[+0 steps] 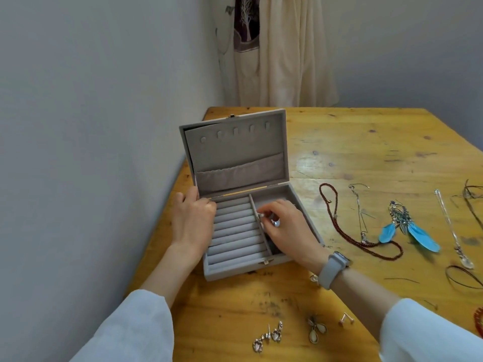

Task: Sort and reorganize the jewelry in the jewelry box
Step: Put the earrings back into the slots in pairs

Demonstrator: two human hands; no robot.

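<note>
Grey walls meet in a corner behind our yellow wooden tabletop (366, 142), with cream garments (277, 48) hanging at the back, their tops cut off by the frame.

Head view: the grey jewelry box (245, 271) sits open near the tabletop's left edge, lid (235, 150) tilted up and back, showing small hooks and a fabric pocket inside. Ring rolls (235, 231) fill its left section and look bare. Our left hand (192, 223) rests on the box's left rim, fingers curled over the edge by the hinge; the fingertips are hidden, so we cannot tell how firmly it grips. Our right hand (285, 228) is over the right compartment, thumb and forefinger pinching a small silvery piece (275, 222) at the divider. What the piece is we cannot make out. The hand covers most of that compartment, so its contents are hidden. A grey watch (333, 267) is on the right wrist, and a small metal item just beside it is too blurred to name.

Right of the box lie a dark red beaded necklace (337, 218), a thin silver chain (360, 212), a blue feather pendant (407, 226) and a long silver hairpin (452, 228); brown cords (470, 197) are cut off by the right edge. Near us lie drop earrings (269, 335), a pale stone earring (315, 333) and small studs (346, 320). Something red (479, 322) at the right edge is cropped.
</note>
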